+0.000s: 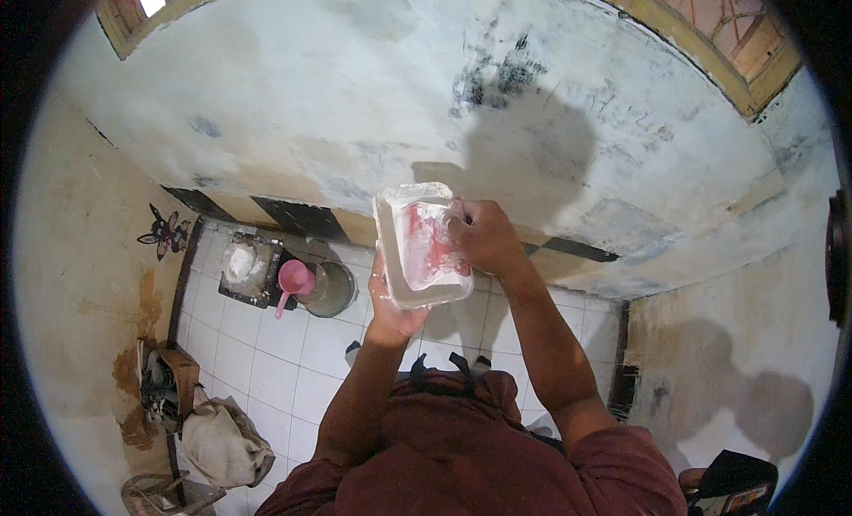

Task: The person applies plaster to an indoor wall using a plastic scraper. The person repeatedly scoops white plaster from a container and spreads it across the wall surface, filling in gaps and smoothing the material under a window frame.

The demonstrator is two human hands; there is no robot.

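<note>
In front of my chest, my left hand point(392, 314) grips a whitish rectangular tray point(435, 296) from its left side and underneath. White paste coats the tray's inside and edges. My right hand point(488, 238) reaches over the right rim, its fingers closed on a red scraper point(433, 241) that lies over the tray's inside. White paste smears much of the scraper. Its grip is partly hidden by my fingers.
The patchy wall point(355, 117) stands ahead. On the white tiled floor at left are a black box point(262, 290) with white material, a pink dipper point(295, 277) and a round bucket point(332, 290). Nearer lie a beige sack point(224, 441) and a wooden stool point(169, 496).
</note>
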